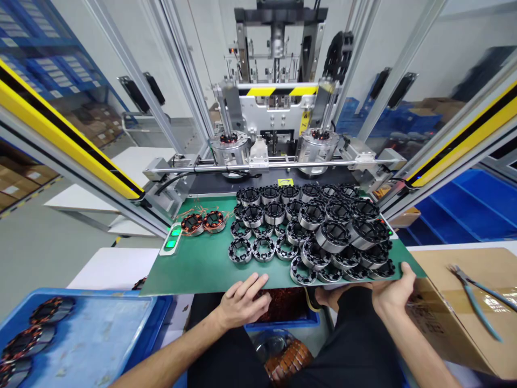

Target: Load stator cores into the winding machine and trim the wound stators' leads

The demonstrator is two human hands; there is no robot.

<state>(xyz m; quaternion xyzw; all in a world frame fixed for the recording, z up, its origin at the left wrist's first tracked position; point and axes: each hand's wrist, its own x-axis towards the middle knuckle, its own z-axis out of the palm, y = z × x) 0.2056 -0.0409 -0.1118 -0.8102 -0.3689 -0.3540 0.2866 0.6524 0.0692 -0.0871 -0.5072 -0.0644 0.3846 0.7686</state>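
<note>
My left hand rests at the near edge of a green mat, fingers stretched out and apart, holding nothing. My right hand is curled around the mat's near right corner, its thumb on top beside the closest stator cores. Several black-and-silver stator cores lie piled across the right half of the mat. Two wound stators with copper wire sit at the mat's left, by two lit green buttons.
Behind the mat stands a press machine with two round fixtures holding stators. A blue tray with wound stators is at lower left. A cardboard box with blue-handled pliers is at right. Yellow light-curtain bars flank the opening.
</note>
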